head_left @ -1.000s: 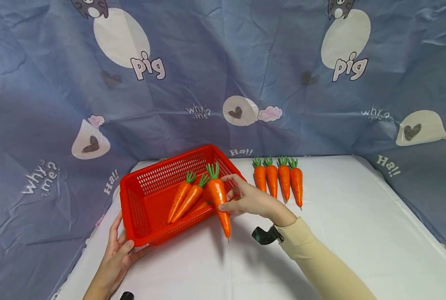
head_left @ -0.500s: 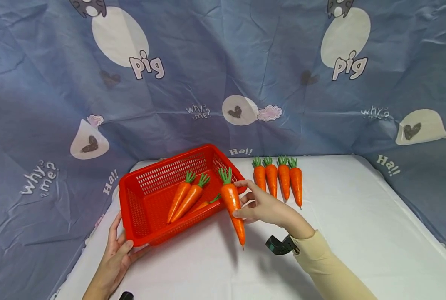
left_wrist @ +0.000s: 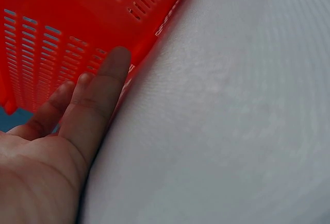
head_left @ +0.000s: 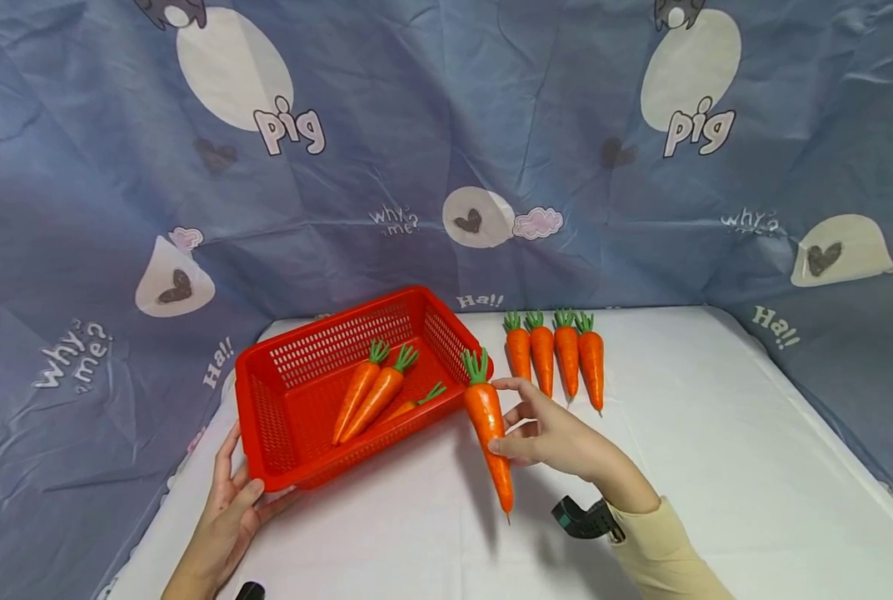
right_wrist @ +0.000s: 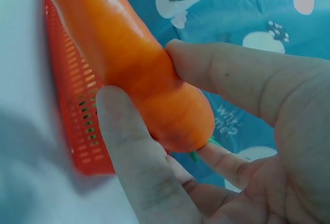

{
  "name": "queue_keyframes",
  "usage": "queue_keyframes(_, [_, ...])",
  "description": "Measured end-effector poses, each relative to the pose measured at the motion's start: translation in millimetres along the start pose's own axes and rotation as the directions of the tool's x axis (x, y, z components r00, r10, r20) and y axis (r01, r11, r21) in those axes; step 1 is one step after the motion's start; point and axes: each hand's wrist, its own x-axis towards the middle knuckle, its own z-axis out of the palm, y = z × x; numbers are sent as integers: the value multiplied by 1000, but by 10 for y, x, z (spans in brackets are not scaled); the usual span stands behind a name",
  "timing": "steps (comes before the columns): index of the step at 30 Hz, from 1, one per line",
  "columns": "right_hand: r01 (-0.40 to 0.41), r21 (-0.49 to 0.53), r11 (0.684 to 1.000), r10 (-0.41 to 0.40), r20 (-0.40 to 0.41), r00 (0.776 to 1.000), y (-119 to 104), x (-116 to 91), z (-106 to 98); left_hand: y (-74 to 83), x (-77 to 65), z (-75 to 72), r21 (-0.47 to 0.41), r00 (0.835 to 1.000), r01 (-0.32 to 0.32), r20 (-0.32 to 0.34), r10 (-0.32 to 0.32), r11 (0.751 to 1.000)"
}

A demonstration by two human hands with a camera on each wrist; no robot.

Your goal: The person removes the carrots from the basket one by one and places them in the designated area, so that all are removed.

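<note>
My right hand (head_left: pixel 559 437) pinches an orange carrot (head_left: pixel 487 417) with a green top between thumb and fingers. It hangs over the table, just off the right front corner of the red plastic basket (head_left: pixel 319 473), its tip pointing down toward me. In the right wrist view, thumb and fingertips press on both sides of the carrot (right_wrist: pixel 129 44). My left hand (head_left: pixel 225 521) holds the basket's left front corner, thumb on the rim. The left wrist view shows its fingers (left_wrist: pixel 103 90) against the slotted wall. Inside the basket lie two carrots (head_left: pixel 371 404) and a third (head_left: pixel 405 408), partly hidden by the front wall.
Several more carrots (head_left: pixel 555 358) lie side by side in a row at the back right, tops toward the wall. A blue printed cloth (head_left: pixel 604 208) hangs behind the white-covered table (head_left: pixel 716 433).
My right hand has carried the carrot rightward and toward me, away from above the basket's front rim. More of the third carrot in the basket shows now. My left hand has stayed at the corner.
</note>
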Motion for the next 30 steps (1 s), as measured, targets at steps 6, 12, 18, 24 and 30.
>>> queue_keyframes(6, [-33, -14, 999, 33, -45, 998, 101, -88, -39, 12, 9, 7, 7, 1000, 6, -7, -6, 1000])
queue_keyframes(12, [-54, -7, 999, 53, -85, 995, 211, -185, -103, 6, 13, 10, 20, 1000, 15, -20, -14, 1000])
queue_keyframes(18, [-52, 38, 998, 55, -87, 995, 335, -260, -153, 4, 14, 6, 7, 1000, 14, -18, -13, 1000])
queue_keyframes(24, [-77, 79, 994, 84, -89, 993, 450, -328, -185, -2, 15, 1, 7, 1000, 19, -16, -19, 1000])
queue_keyframes(30, [-91, 95, 991, 98, -79, 992, 558, -379, -223, -14, 20, -4, 6, 999, 27, -23, -26, 1000])
